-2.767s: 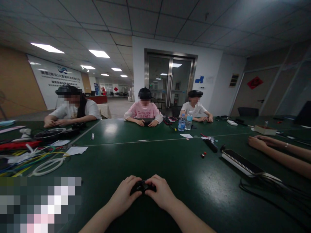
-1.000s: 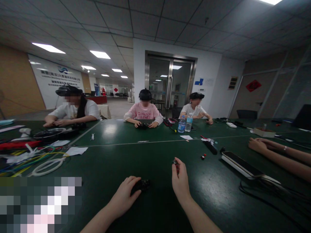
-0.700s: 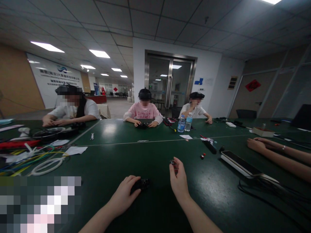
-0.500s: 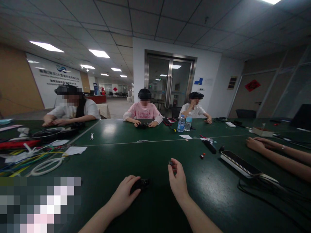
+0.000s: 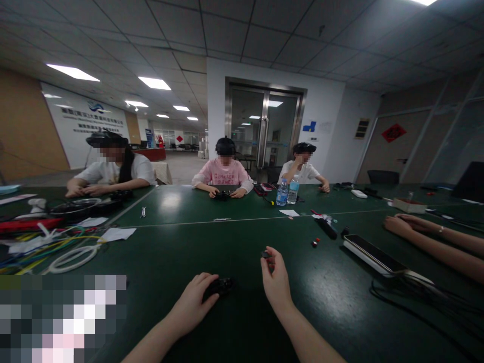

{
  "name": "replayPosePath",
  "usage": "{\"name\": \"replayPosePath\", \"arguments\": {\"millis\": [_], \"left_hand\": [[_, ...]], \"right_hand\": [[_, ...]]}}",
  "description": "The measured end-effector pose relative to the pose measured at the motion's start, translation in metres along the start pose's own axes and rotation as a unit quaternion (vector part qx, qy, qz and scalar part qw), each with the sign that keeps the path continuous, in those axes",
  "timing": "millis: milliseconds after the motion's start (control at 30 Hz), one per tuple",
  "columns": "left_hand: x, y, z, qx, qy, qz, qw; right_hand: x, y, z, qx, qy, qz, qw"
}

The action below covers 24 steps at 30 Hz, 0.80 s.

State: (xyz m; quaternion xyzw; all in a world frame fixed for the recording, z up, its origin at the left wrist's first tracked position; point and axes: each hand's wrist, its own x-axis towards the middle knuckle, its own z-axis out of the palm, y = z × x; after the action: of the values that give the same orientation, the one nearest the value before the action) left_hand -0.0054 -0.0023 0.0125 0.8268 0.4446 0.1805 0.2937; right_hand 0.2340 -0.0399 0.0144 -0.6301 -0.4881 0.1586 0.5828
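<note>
On the dark green table, my left hand (image 5: pixel 195 301) is wrapped round a black object with fine detail (image 5: pixel 224 286); the palm hides part of it, and its kind is unclear. To the right, my right hand (image 5: pixel 275 277) is raised a little over the tabletop. Its thumb and fingers pinch a small dark block-like piece (image 5: pixel 265 254), too small to name. The two hands are apart, and so are the things they hold.
Beyond my right hand lies a small red and black piece (image 5: pixel 315 242). A phone (image 5: pixel 376 253) rests on a white case, near black cables (image 5: pixel 401 302) and another person's hands (image 5: pixel 401 224). Coiled tubing (image 5: pixel 71 259) and wires lie left; two water bottles (image 5: pixel 282 193) stand farther back.
</note>
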Motion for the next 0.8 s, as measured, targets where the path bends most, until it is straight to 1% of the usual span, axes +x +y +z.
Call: {"name": "replayPosePath", "arguments": {"millis": [100, 300, 533, 733, 800], "left_hand": [[-0.0005, 0.0014, -0.0006, -0.004, 0.001, -0.004, 1.000], [0.0006, -0.0004, 0.0005, -0.003, 0.002, 0.010, 1.000], [0.0020, -0.0024, 0.0022, 0.010, 0.008, 0.011, 1.000], [0.0020, 0.0003, 0.0021, 0.015, 0.013, 0.018, 1.000], [0.0022, 0.0004, 0.0021, 0.015, 0.014, 0.021, 1.000]], "right_hand": [[-0.0006, -0.0004, -0.0005, 0.004, -0.001, 0.001, 1.000], [-0.0009, -0.0008, -0.0004, 0.006, -0.008, 0.009, 1.000], [-0.0001, 0.0007, 0.0018, 0.012, 0.002, -0.011, 1.000], [-0.0015, 0.0037, 0.0032, -0.001, -0.025, -0.012, 1.000], [-0.0025, 0.0062, 0.0045, -0.007, -0.049, -0.005, 0.999]]}}
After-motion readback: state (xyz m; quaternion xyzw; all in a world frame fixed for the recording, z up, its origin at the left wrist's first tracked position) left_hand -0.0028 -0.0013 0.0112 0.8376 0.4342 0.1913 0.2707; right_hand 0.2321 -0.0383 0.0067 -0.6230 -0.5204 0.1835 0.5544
